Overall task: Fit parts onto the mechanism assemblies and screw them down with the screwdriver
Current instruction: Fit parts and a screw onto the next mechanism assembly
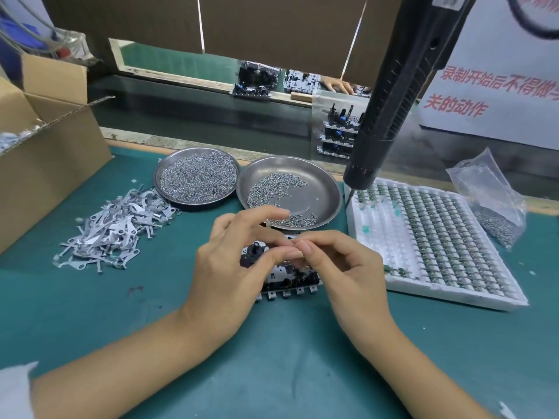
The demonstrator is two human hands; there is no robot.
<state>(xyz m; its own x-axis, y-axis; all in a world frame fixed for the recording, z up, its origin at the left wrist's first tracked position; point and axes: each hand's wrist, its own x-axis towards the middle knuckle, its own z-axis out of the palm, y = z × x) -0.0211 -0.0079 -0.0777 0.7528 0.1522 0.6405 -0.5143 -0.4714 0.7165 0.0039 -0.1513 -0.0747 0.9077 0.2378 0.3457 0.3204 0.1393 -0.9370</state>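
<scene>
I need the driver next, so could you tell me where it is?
In the head view the screwdriver hangs upper right, its tip over the white tray.

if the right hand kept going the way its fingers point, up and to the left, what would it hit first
Almost at once the left hand: the right hand has its fingertips at the left hand's, above the mechanism assembly. Whether they touch or pinch a part is unclear.

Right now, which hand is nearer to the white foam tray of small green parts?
Right. The right hand is over the mechanism assembly, just beside the white foam tray; the left hand lies farther away, beyond the right hand.
</scene>
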